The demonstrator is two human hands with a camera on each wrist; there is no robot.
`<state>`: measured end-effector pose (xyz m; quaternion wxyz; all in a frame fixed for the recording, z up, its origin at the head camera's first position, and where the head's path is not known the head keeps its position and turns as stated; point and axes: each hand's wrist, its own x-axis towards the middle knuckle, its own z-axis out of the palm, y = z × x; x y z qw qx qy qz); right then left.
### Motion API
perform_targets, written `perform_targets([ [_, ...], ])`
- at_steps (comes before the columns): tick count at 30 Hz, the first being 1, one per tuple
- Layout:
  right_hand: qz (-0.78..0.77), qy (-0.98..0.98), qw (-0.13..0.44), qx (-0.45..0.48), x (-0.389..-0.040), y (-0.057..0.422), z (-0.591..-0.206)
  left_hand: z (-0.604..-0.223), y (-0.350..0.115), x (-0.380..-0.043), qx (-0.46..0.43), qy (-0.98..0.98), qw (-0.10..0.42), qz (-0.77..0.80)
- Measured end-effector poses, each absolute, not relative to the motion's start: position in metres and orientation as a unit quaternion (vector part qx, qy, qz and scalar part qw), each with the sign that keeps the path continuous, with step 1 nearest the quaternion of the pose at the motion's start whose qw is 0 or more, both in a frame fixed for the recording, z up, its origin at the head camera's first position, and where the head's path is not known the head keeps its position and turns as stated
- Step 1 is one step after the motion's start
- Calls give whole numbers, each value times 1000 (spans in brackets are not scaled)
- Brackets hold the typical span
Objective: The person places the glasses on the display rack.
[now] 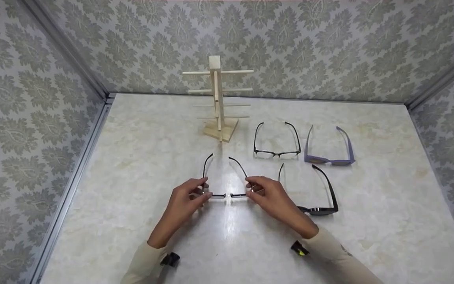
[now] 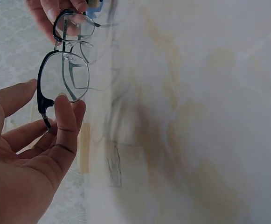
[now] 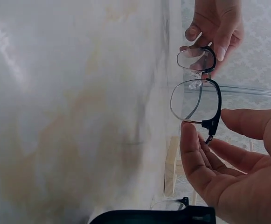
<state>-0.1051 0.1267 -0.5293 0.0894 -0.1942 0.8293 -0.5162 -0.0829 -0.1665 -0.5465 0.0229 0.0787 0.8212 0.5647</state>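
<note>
The left hand (image 1: pixel 187 197) is curled in a pinch on the left corner of a pair of clear glasses (image 1: pixel 219 196), and the matching right corner is pinched by the right hand (image 1: pixel 269 194). Each grip is taken by thumb and fingers beside the hinge, probably because the frame is stiffest there and the lenses can mostly be spared smudges. With both ends supported, the front seems to be steadied against twisting. The glasses are held near the middle of the desk (image 1: pixel 140 138), with the unfolded arms (image 1: pixel 205 167) pointed to the far side; whether the lower rims touch the desk cannot be told.

Beyond them, a wooden stand (image 1: pixel 218 96) is set upright towards the far edge, crossed by pegs (image 1: pixel 238 72) at several heights. Its flat base (image 1: pixel 224 130) is presumably there so that the tall post is not tipped.

To the right, three other pairs are laid with arms spread: dark-rimmed glasses (image 1: pixel 277 153), purple sunglasses (image 1: pixel 329 161) just beside them, and black sunglasses (image 1: pixel 322 211) nearer. All are rested with their fronts to the near side, perhaps so that each can easily be reached. The left part of the black pair is hidden behind the right hand and wrist.
</note>
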Motion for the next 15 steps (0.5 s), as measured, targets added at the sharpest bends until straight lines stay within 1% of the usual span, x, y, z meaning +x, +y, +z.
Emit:
perform_targets([
  [8, -534, 819, 92, -189, -105, 128, -520, -538, -168, -80, 78, 802, 13, 592],
  [15, -550, 809, 74, -193, -110, 130, -513, -528, -167, -82, 82, 796, -9, 599],
])
